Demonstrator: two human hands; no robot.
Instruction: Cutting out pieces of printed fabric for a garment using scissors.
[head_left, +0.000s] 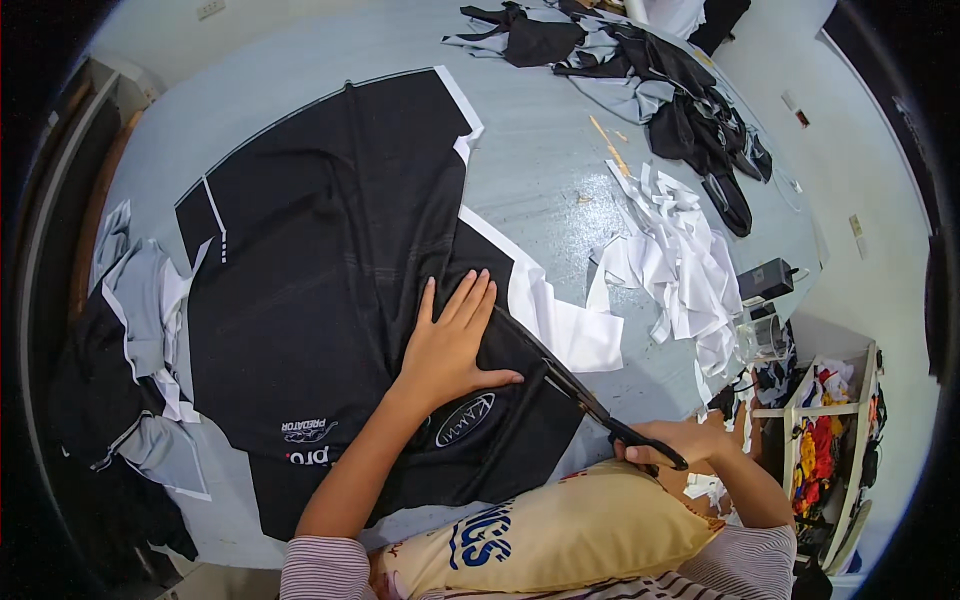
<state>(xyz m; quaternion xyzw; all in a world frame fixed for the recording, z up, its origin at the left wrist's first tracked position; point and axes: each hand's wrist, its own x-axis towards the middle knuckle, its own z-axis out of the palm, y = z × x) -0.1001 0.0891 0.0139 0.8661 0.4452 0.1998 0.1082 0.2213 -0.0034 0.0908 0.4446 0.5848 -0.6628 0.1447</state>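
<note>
A large black fabric panel [300, 300] with white printed marks lies spread on the table. My left hand [455, 345] rests flat on it, fingers stretched out and thumb to the right. Black-handled scissors [580, 392] are in my right hand [665, 445], whose fingers are wrapped round the handles. Their blades lie along the panel's right edge, pointing up and left; the tips are hard to make out against the black cloth. Beside the blades, a white offcut strip [575, 325] hangs away from the panel and still joins its border farther up.
White scraps [680, 270] are heaped to the right. Black and grey cloth pieces [650, 80] lie at the far right, more garments [140, 350] at the left edge. A black box [765, 280] and a clear glass [762, 338] stand near the right edge. A yellow pillow [560, 535] is against me.
</note>
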